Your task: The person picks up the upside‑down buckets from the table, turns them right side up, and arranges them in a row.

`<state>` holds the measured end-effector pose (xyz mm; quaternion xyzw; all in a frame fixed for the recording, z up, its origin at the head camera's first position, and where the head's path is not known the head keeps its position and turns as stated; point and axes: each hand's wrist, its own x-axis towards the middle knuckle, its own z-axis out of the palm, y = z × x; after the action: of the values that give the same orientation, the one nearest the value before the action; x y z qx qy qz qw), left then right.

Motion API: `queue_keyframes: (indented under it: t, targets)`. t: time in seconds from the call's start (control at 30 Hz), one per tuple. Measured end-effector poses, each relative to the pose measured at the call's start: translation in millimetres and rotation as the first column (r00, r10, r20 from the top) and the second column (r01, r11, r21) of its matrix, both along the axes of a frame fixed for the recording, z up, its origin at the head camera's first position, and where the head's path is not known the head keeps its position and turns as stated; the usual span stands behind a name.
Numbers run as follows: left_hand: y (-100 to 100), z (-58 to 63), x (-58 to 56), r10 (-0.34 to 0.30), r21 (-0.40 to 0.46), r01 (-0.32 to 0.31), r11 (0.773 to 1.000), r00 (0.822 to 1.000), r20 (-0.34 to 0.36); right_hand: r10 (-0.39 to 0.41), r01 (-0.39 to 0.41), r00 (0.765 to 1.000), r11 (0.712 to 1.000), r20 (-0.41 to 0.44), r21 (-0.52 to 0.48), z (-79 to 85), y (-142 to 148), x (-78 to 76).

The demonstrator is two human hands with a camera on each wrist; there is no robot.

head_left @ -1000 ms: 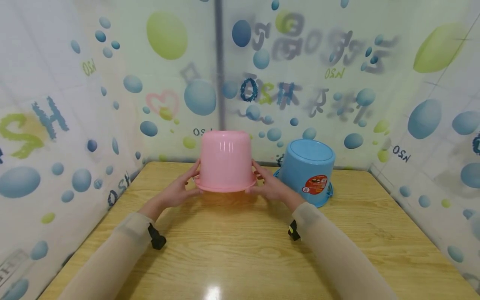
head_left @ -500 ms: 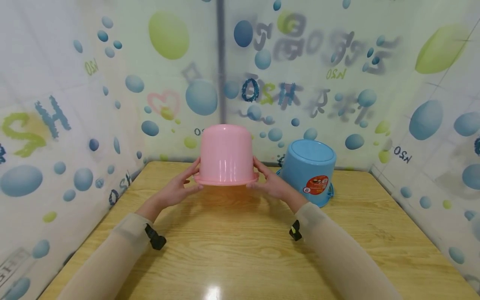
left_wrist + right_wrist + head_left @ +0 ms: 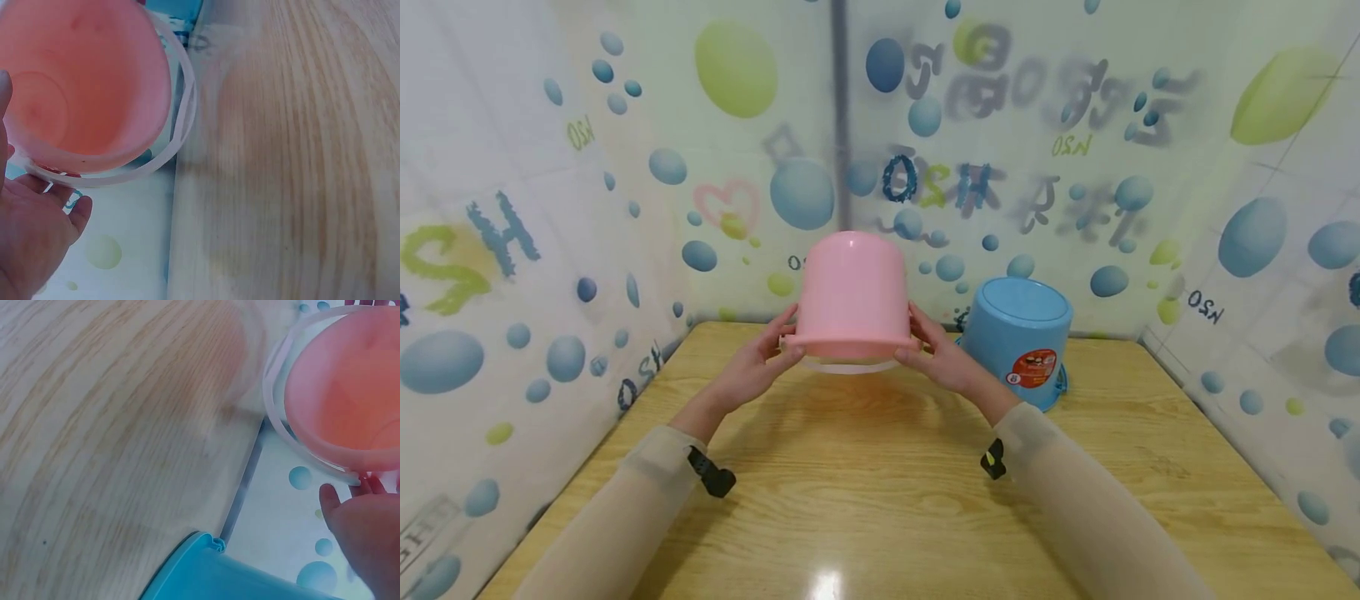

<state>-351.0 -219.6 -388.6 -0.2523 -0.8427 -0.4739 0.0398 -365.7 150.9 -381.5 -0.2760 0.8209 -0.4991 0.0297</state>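
Observation:
A pink bucket (image 3: 853, 292) hangs upside down above the table, its mouth tipped slightly toward me. My left hand (image 3: 751, 371) grips its rim on the left, thumb at the front. On the other side my right hand (image 3: 946, 358) holds the rim the same way. A white handle (image 3: 850, 367) droops just below the rim. Both wrist views look into the bucket's hollow pink inside (image 3: 94, 81), with the pale handle (image 3: 275, 394) looping round the mouth. To the right of my right hand, a blue bucket (image 3: 1015, 333) stands upside down with a red label.
The wooden table (image 3: 865, 483) extends beneath both forearms. Patterned sheets (image 3: 1037, 125) with blue and green dots enclose its back and sides. In the right wrist view, the blue bucket (image 3: 219, 575) lies below the right hand, near the table's back edge.
Both hands have raised the pink bucket higher off the table and tilted its mouth toward me. The white handle now shows below the rim. The blue bucket stays put.

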Motion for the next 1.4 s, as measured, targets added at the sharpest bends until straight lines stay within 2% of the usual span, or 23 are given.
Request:
queue_keyframes:
  t: [0.17, 0.37, 0.53, 0.63, 0.73, 0.87, 1.07, 1.27, 1.4]
  targets:
    - [0, 4.7, 2.7, 0.006, 0.044, -0.007, 0.999, 0.999, 0.031, -0.003, 0.003, 1.000, 1.000, 0.014, -0.005, 4.4, 0, 3.5]
    - [2, 9.2, 4.3, -0.015, 0.150, 0.008, 0.989, 0.999, 0.051, -0.027, 0.026, 0.999, 0.999, 0.039, 0.021, 7.3, 1, 7.4]
    - [5, 10.9, 4.0, -0.053, 0.206, 0.045, 0.978, 0.998, 0.032, 0.064, -0.062, 0.998, 0.993, 0.018, -0.102, 7.6, 0, 5.7]
    - [6, 11.9, 5.4, -0.053, 0.202, 0.047, 0.978, 0.998, 0.026, 0.126, -0.126, 0.992, 0.979, -0.005, -0.163, 7.1, -2, 3.9]
    - [6, 12.5, 7.3, -0.044, 0.191, 0.038, 0.981, 0.999, 0.031, 0.146, -0.150, 0.989, 0.972, -0.033, -0.179, 7.2, -4, 4.2]
    - [6, 12.8, 8.5, -0.031, 0.170, 0.026, 0.985, 0.999, 0.030, 0.125, -0.131, 0.991, 0.977, -0.043, -0.170, 8.5, -4, 7.0]
    - [6, 16.7, 9.5, -0.038, 0.147, 0.037, 0.988, 0.999, -0.002, 0.020, -0.016, 0.999, 0.995, 0.035, -0.103, 10.6, 1, 12.5]
    - [5, 19.5, 9.5, -0.056, 0.124, 0.058, 0.991, 0.998, -0.020, 0.007, -0.010, 0.999, 0.997, -0.041, -0.074, 8.4, 6, 8.6]
    - [4, 19.5, 9.8, -0.061, 0.106, 0.063, 0.992, 0.998, -0.022, 0.009, -0.011, 0.999, 0.999, -0.050, -0.038, 8.0, 10, 8.1]
